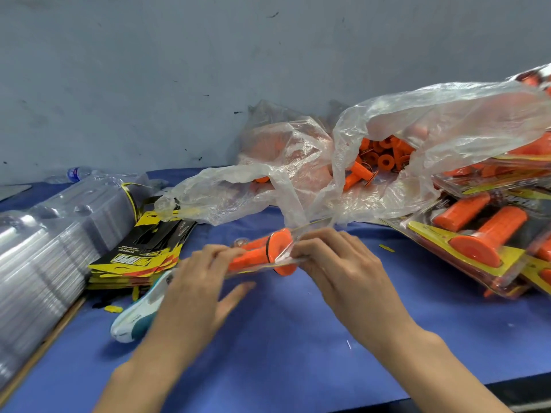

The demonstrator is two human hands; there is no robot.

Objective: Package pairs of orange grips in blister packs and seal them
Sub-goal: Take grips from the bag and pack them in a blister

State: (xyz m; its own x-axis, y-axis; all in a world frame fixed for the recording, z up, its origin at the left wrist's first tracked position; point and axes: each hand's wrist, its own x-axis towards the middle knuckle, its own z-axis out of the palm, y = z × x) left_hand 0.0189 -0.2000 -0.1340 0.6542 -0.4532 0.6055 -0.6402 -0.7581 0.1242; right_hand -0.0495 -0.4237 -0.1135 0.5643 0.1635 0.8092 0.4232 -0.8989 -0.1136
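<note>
**Both hands on one blister pack**

I see the blister pack with its orange grips held just above the blue table, near centre. The left hand curls its fingers onto the left end. The right hand pinches the right edge. Loose grips fill the plastic bag far right.

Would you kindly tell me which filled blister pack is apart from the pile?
The pack gripped by the left hand and right hand at centre; the rest form the pile at right.
</note>
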